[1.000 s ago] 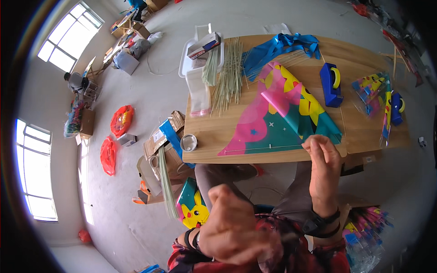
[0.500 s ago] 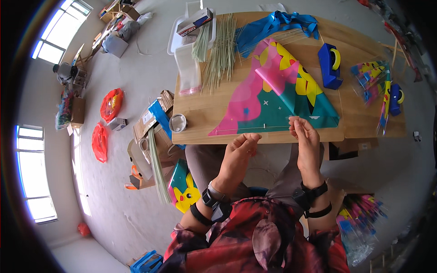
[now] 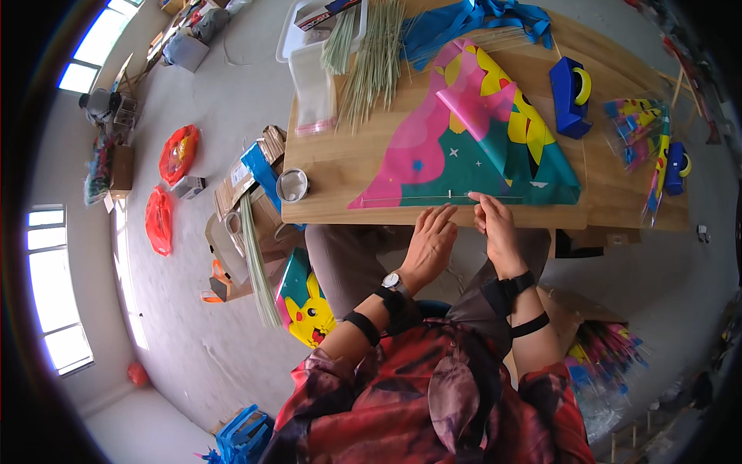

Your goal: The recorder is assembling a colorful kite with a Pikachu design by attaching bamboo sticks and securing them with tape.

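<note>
A pink and green plastic kite sheet [image 3: 429, 166] with yellow cartoon figures lies on the wooden table, one part folded over. Along its near edge runs a thin pale stick [image 3: 421, 199] with a small white piece on it. My left hand [image 3: 430, 243] is open at the table's near edge, palm down, its fingertips just below the stick. Beside it, my right hand [image 3: 497, 232] reaches its index finger onto the sheet's near edge by the stick. Its other fingers are curled, and I see nothing held in them.
Bundles of pale sticks [image 3: 375, 69] and blue ribbon-like strips [image 3: 456, 31] lie at the back. A blue tape dispenser [image 3: 570, 100] stands right of the sheet, a round tin [image 3: 293, 185] at the table's left corner. Packed kites [image 3: 634, 131] lie far right. Cardboard [image 3: 239, 193] is left of my legs.
Both hands were pinched above the table edge. My left hand has moved right and its fingers have straightened; my right hand has shifted left, its index finger now extended. The view has shifted slightly.
</note>
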Demonstrator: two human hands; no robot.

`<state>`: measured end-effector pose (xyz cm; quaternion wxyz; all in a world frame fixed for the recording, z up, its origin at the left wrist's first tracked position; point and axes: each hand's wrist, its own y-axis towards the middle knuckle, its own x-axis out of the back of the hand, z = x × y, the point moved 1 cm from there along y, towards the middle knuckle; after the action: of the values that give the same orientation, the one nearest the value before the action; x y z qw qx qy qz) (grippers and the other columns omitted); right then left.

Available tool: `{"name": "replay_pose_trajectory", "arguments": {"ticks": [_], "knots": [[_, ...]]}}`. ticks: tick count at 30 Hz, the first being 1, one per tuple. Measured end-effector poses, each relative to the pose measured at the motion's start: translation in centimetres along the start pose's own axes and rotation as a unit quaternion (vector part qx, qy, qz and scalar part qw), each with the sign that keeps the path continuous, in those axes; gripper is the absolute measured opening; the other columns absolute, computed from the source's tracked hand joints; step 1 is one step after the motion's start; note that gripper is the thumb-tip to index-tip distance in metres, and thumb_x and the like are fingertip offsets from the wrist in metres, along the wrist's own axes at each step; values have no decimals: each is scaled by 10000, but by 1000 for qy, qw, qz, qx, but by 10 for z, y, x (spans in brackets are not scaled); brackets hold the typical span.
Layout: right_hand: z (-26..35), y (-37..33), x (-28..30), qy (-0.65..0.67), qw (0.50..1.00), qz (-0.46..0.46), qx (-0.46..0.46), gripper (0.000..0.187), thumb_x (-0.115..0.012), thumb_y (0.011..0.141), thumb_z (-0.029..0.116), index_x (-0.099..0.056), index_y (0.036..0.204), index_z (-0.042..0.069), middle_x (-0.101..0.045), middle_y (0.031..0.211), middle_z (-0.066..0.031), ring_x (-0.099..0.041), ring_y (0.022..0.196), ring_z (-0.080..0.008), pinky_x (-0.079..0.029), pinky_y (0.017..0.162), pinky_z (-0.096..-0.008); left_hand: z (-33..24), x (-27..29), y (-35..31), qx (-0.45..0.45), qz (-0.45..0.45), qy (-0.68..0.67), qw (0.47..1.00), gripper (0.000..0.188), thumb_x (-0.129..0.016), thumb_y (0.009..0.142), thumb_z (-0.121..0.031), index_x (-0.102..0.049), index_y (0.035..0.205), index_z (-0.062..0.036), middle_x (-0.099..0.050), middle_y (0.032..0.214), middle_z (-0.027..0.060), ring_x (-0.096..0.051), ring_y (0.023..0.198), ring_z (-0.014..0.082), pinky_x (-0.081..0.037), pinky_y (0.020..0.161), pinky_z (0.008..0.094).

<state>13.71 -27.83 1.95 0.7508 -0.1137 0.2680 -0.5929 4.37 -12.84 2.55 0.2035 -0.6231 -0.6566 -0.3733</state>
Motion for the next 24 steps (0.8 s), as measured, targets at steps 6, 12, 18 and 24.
{"name": "replay_pose_trajectory", "arguments": {"ticks": [6, 12, 18, 24], "knots": [[-7, 4, -11, 73, 995, 5, -68, 278, -480, 1099, 195, -670, 1164, 3, -488, 699, 32, -383, 513, -55, -296, 490, -232, 10, -14, -6, 11, 2, 46, 999, 133, -576, 961, -74, -600, 1065, 6, -519, 1453, 202, -420, 1439, 344, -291, 1206, 519], [-11, 5, -20, 107, 990, -12, -94, 287, -466, 1101, 190, -662, 1172, -7, -460, 679, 28, -379, 507, -67, -298, 485, -242, 15, -19, -12, 2, 9, 73, 997, 164, -559, 958, -94, -627, 1057, 19, -504, 1473, 207, -392, 1470, 330, -269, 1223, 518], [-24, 5, -22, 149, 984, -34, -90, 281, -497, 1090, 210, -667, 1193, 11, -448, 718, 34, -377, 554, -74, -314, 526, -241, 15, -19, -11, -6, 0, 80, 997, 167, -570, 927, -96, -627, 1044, 9, -502, 1477, 198, -386, 1478, 309, -259, 1219, 527], [-37, 6, -26, 157, 984, -49, -74, 295, -500, 1086, 227, -671, 1212, 23, -451, 727, 38, -383, 570, -76, -322, 538, -242, 13, -15, -8, 8, 2, 81, 997, 126, -625, 930, -65, -612, 1048, -23, -529, 1459, 155, -429, 1450, 293, -310, 1169, 528]]}}
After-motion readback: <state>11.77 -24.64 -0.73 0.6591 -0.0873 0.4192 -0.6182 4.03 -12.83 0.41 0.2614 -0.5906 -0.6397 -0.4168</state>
